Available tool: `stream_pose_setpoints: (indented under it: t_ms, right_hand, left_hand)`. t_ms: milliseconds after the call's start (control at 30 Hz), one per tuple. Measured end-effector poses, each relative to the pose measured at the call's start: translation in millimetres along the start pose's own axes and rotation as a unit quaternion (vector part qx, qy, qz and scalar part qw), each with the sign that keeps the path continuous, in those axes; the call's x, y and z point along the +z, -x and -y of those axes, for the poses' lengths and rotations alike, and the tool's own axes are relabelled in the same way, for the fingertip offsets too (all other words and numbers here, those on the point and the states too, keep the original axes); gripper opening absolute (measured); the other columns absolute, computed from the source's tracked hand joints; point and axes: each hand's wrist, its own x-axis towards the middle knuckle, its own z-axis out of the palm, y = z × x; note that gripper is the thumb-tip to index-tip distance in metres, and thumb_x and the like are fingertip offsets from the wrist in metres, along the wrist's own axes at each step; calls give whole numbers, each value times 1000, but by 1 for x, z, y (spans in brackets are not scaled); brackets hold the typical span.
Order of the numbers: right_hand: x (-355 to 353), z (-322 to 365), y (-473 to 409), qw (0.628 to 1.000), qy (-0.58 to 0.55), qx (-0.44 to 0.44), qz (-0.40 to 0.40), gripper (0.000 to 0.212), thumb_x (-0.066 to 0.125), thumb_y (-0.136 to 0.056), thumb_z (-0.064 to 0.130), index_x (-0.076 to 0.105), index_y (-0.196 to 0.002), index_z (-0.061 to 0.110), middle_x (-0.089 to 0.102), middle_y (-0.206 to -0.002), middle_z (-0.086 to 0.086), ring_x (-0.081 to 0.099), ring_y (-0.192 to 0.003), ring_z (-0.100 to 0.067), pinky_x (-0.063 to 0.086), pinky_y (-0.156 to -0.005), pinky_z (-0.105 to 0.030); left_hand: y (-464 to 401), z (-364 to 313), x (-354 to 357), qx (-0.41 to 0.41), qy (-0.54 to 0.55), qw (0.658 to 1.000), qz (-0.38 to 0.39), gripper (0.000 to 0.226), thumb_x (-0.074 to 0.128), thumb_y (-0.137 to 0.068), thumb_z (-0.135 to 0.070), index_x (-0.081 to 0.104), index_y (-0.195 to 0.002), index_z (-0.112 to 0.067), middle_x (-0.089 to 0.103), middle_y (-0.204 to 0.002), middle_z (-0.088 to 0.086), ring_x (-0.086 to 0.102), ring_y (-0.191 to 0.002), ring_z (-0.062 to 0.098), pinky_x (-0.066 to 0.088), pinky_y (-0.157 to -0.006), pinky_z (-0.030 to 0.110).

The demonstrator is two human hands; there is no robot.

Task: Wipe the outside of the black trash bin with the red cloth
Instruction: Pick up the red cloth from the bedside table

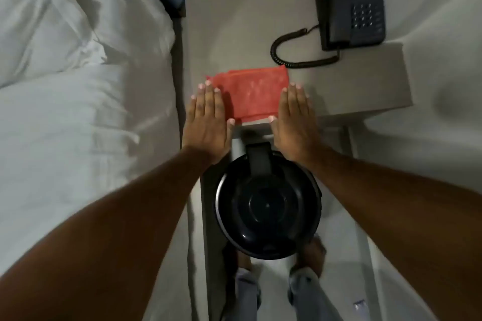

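The fingers of the left hand lie straight and close together, palm down, clamped on nothing, at the left edge of the folded red cloth. The right hand mirrors it at the cloth's right edge, flat and empty too. Whether the palms press on the tabletop or hover just above it cannot be told.

The cloth rests near the tabletop's front edge. The black trash bin stands on the floor below, close to the person's feet, its lid tipped up at the back.

Likely risks: a one-handed pinch could let the folded cloth fall open, or drop it into the open bin directly beneath. The telephone and its coiled cord lie just beyond the cloth; a careless sweep could snag the cord. The bed crowds the left side, leaving little room around the bin.
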Motion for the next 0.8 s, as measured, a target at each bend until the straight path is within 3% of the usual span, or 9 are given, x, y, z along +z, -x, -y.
stream_pose_setpoints:
  t_ms: [167, 267, 367, 500, 600, 733, 800]
  right_hand:
    - [18, 3, -19, 996, -78, 54, 4, 66, 45, -106, 28, 21, -152, -13, 18, -162, -35, 13, -153, -47, 10, -126, -51]
    - [20, 12, -29, 972, -193, 132, -35, 56, 42, -107, 25, 30, -151, -7, 24, -163, -29, 14, -154, -42, 9, -126, -48]
    - [25, 11, -34, 957, -235, 157, -71, 51, 46, -105, 22, 38, -149, -3, 32, -162, -25, 16, -154, -38, 12, -125, -51]
    - [35, 14, -37, 944, -252, 173, -122, 61, 62, -97, 22, 39, -149, -1, 37, -159, -23, 21, -153, -38, 15, -124, -54]
    - [42, 17, -40, 941, -244, 189, -139, 73, 65, -96, 27, 28, -155, 2, 33, -163, -19, 17, -154, -35, 10, -125, -51]
    - [47, 9, -39, 922, -270, 236, -145, 106, 71, -91, 40, 2, -157, -4, 9, -169, -22, 1, -157, -33, -2, -125, -46]
    - [48, 4, -43, 923, -252, 258, -135, 112, 71, -87, 51, 3, -157, -3, -1, -169, -24, -9, -156, -34, -7, -124, -45]
  left_hand:
    - [-6, -4, 32, -6, 65, 996, 59, 68, 28, -100, -37, 3, -150, 2, 0, -159, 24, -2, -146, 36, 8, -117, 51]
    - [-3, -3, 44, -6, 79, 996, 40, 67, 36, -99, -30, 6, -150, 2, 2, -159, 23, -2, -146, 37, 7, -118, 51]
    - [-4, 1, 53, 3, 83, 996, 18, 69, 38, -98, -31, 7, -150, 0, 4, -160, 22, -1, -146, 36, 6, -118, 49]
    - [-6, 8, 65, 19, 79, 997, -2, 69, 35, -97, -36, 9, -150, 0, 6, -160, 21, 1, -147, 35, 8, -117, 50]
    - [-5, 10, 74, 28, 66, 997, -30, 69, 29, -97, -40, 11, -150, 1, 9, -159, 23, 3, -146, 36, 11, -115, 53]
    - [-3, 8, 82, 27, 56, 996, -68, 69, 29, -96, -41, 14, -149, 1, 12, -158, 24, 7, -146, 37, 14, -114, 55]
    - [-4, 10, 85, 31, 54, 995, -82, 69, 31, -96, -41, 16, -149, 1, 14, -158, 24, 10, -145, 37, 16, -113, 56]
